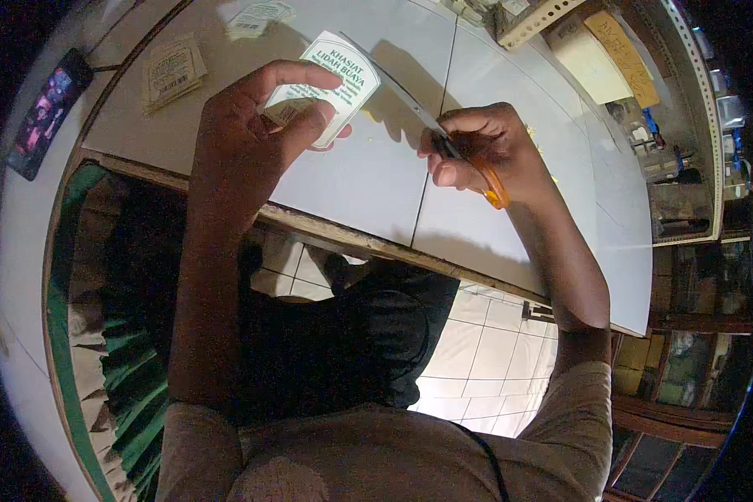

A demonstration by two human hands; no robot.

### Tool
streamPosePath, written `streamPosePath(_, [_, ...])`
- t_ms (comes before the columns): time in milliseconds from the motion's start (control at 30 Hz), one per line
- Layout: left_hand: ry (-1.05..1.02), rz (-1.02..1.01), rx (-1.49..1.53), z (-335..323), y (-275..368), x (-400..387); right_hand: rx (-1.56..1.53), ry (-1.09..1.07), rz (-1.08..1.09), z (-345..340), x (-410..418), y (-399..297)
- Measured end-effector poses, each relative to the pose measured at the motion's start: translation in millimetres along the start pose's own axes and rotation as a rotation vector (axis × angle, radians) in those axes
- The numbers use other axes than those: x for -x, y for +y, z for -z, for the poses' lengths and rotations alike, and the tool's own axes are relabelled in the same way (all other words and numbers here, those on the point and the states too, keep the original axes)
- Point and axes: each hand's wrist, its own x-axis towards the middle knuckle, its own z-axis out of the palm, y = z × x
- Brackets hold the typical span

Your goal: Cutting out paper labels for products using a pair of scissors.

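Observation:
Between the thumb and fingers of my left hand (pixel 282 106) is a printed paper label (pixel 345 81) with an arched outline and green writing. A barcode on it shows partly behind my thumb. My right hand (pixel 477 144) grips scissors with orange handles (pixel 494 188) and metal blades (pixel 408 97). The blades point up and left, running close along the label's right edge; I cannot tell whether they touch it. Both hands are raised over the white tabletop (pixel 376 182), and their shadows fall on it.
Stacked labels (pixel 174 72) lie left of my left hand, with more labels (pixel 260 19) farther back. A phone (pixel 49 113) with a lit screen is at the far left. Metal shelving (pixel 539 22) holding papers and boxes stands at the right. Small yellowish scraps (pixel 532 135) lie beyond my right wrist.

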Motion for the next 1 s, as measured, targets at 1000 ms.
streamPosePath(1000, [-0.103,0.078,0.017,5,3,-1,0.056,-0.076,-0.213,21,1,-11])
